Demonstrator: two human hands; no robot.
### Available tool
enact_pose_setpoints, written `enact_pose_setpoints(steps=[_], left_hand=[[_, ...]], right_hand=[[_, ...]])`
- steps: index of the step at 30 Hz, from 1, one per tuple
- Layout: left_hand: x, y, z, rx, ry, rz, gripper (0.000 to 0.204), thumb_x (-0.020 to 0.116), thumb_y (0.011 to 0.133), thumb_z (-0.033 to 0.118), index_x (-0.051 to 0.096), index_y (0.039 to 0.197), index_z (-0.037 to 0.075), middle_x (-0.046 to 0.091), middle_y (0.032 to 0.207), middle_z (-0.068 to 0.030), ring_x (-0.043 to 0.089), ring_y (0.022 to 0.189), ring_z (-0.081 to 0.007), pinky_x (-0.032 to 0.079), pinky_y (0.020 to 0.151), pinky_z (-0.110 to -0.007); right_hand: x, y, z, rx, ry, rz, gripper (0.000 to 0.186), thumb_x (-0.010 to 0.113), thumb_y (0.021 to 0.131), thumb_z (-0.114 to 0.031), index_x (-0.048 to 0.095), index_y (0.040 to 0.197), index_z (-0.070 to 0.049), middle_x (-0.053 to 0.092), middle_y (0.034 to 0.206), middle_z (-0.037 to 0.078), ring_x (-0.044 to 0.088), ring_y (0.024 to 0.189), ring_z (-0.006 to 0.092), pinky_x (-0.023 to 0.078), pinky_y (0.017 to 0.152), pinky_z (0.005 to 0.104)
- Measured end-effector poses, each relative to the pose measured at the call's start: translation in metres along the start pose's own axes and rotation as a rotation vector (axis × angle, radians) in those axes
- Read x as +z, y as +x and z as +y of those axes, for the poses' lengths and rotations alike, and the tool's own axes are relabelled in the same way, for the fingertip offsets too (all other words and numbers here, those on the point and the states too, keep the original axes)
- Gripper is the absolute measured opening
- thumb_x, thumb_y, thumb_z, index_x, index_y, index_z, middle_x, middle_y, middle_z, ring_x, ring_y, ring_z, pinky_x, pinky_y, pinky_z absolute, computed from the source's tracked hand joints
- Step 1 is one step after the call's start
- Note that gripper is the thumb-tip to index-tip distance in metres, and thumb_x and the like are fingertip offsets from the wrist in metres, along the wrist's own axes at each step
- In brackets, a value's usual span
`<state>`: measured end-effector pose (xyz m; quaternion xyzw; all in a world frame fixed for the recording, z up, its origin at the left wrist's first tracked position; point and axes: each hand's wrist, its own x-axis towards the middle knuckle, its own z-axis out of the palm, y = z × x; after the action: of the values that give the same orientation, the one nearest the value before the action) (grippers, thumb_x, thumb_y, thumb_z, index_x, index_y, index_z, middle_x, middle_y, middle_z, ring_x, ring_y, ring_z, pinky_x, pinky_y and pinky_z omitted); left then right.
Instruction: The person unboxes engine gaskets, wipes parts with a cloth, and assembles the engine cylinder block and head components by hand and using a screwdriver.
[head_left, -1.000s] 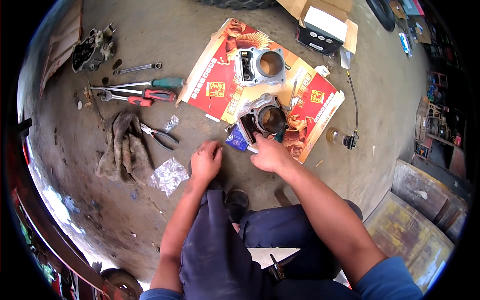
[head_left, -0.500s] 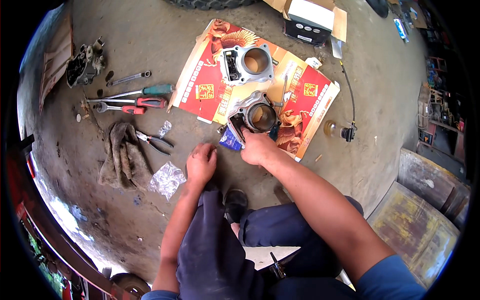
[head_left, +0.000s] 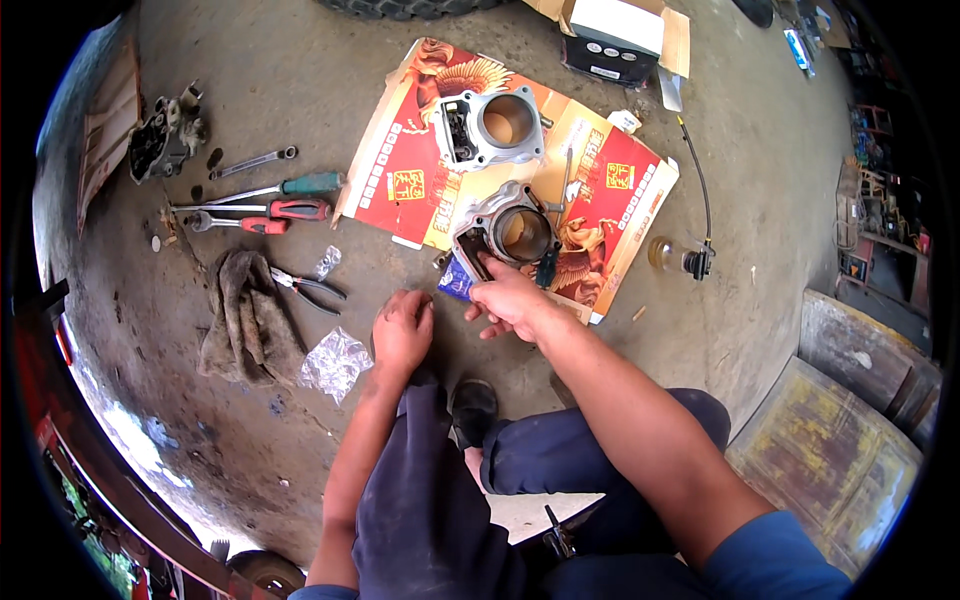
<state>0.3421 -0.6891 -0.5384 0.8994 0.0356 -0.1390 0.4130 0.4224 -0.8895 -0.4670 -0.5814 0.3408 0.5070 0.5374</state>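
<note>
An engine cylinder (head_left: 480, 232) of bare grey metal stands on the near edge of a flattened red and yellow carton (head_left: 410, 200), its round bore facing up. My right hand (head_left: 512, 302) grips its near left edge, thumb at the slot beside the bore; the lower fingers hang loosely apart. Just beyond it lies a second, similar cylinder (head_left: 462, 160). Over my left knee rests my left hand (head_left: 402, 328), its fingers curled in, apparently around nothing. A blue packet (head_left: 455, 280) lies partly under the nearer cylinder.
Leftward on the floor are a rag (head_left: 245, 320), pliers (head_left: 310, 288), clear plastic wrap (head_left: 335, 362), screwdrivers (head_left: 312, 184), a wrench (head_left: 255, 160) and a metal engine part (head_left: 165, 135). A bottle with a hose (head_left: 668, 255) stands right; an open box (head_left: 610, 60) sits beyond.
My right hand's lower fingers have loosened and now show below the cylinder's edge, while the thumb stays at the slot. My left hand has barely moved.
</note>
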Motion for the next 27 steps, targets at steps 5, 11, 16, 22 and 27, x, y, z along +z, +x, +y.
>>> enact_pose_setpoints(steps=[5,11,16,22,27], left_hand=[[-0.001,0.001,0.002,0.017,0.018,-0.017,0.011,0.069,0.093,0.014,0.071,0.099,0.006,0.07,0.097,-0.0155,0.069,0.093,-0.0388,0.056,0.083,-0.047],[-0.001,0.001,0.002,0.043,0.029,-0.014,0.011,0.069,0.092,0.014,0.071,0.1,0.006,0.069,0.096,-0.0154,0.069,0.092,-0.0391,0.056,0.082,-0.047],[0.001,-0.001,-0.001,0.071,0.04,-0.015,0.01,0.069,0.092,0.013,0.071,0.099,0.006,0.069,0.096,-0.0152,0.069,0.091,-0.0395,0.056,0.082,-0.048],[0.0,0.001,0.003,0.059,0.049,-0.022,0.01,0.068,0.092,0.013,0.071,0.1,0.006,0.069,0.097,-0.0157,0.069,0.093,-0.0401,0.056,0.083,-0.048],[0.001,0.002,0.005,0.029,0.056,-0.04,0.012,0.068,0.092,0.014,0.072,0.1,0.006,0.07,0.097,-0.0163,0.069,0.093,-0.0401,0.056,0.084,-0.048]], right_hand=[[0.003,0.002,0.002,-0.026,0.12,-0.006,0.076,0.056,0.096,-0.011,0.028,0.165,-0.021,0.064,0.094,0.004,0.06,0.07,0.01,0.061,0.062,0.0364],[0.004,-0.008,-0.001,-0.038,-0.025,0.032,0.078,0.056,0.098,-0.011,0.021,0.168,-0.019,0.067,0.099,0.007,0.062,0.072,0.0129,0.061,0.058,0.0371],[-0.009,-0.038,0.006,-0.117,-0.261,0.043,0.075,0.06,0.098,-0.01,0.031,0.166,-0.015,0.071,0.1,0.011,0.07,0.083,0.0146,0.06,0.054,0.0325],[-0.091,-0.017,0.023,-0.385,-0.358,0.783,0.023,0.073,0.094,-0.02,0.071,0.102,0.002,0.072,0.083,0.009,0.069,0.072,0.015,0.058,0.059,0.033],[-0.119,0.045,0.042,-0.304,-0.637,0.925,0.044,0.073,0.089,-0.027,0.064,0.124,-0.002,0.075,0.112,0.022,0.072,0.107,0.0375,0.054,0.097,0.0457]])
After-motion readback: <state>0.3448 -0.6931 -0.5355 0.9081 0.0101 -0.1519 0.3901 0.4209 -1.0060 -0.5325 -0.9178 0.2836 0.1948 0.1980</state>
